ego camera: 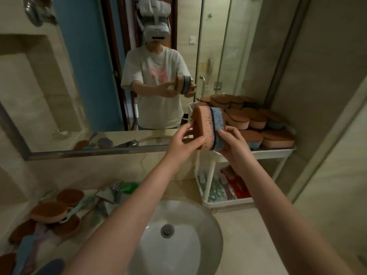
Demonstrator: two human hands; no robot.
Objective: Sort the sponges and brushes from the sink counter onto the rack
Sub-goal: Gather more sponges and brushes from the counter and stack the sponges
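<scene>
Head view, listed left to right.

- At 8 o'clock: counter sponges (49, 213), brown-topped, heaped with counter brushes (27, 249), not yet sorted.
- At 12 o'clock: the mirror (83, 86) shows a shirt (156, 76) with pink letters, reversed and unreadable. No other writing is visible.
- At 6 o'clock: basin (178, 215).
- At centre: the left hand (183, 140) curls its fingers round the brown end of the held sponges (210, 126). These are two sponges on edge, pressed face to face, likely so both travel together. The right hand (233, 142) grips the blue end.
- At 3 o'clock: the rack (268, 152) has shelf sponges (256, 120) stacked on top and tray brushes (224, 185) below, apparently to keep the two kinds apart.
</scene>
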